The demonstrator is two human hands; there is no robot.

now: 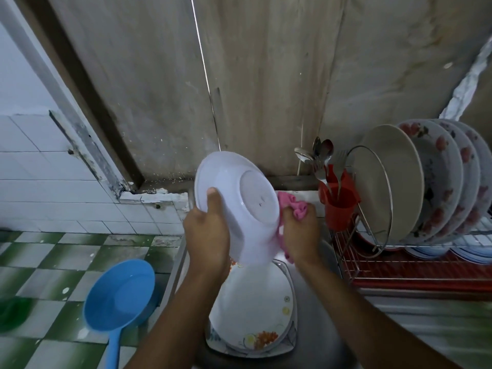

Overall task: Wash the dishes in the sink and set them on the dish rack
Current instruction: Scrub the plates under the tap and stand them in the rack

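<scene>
Bowl (pixel 234 198) tilted — left hand (pixel 207 230) gripping rim, right hand (pixel 299 235) clutching cloth (pixel 292 206) against it

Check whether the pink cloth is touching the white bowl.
Touching. The head view shows the pink cloth, held by the right hand, meeting the white bowl at its rim, no gap.

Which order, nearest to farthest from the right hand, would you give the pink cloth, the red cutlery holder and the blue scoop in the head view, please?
From the right hand:
1. Pink cloth, gripped in it.
2. Red cutlery holder, just to its right.
3. Blue scoop, far left, over the green tiles.
</scene>
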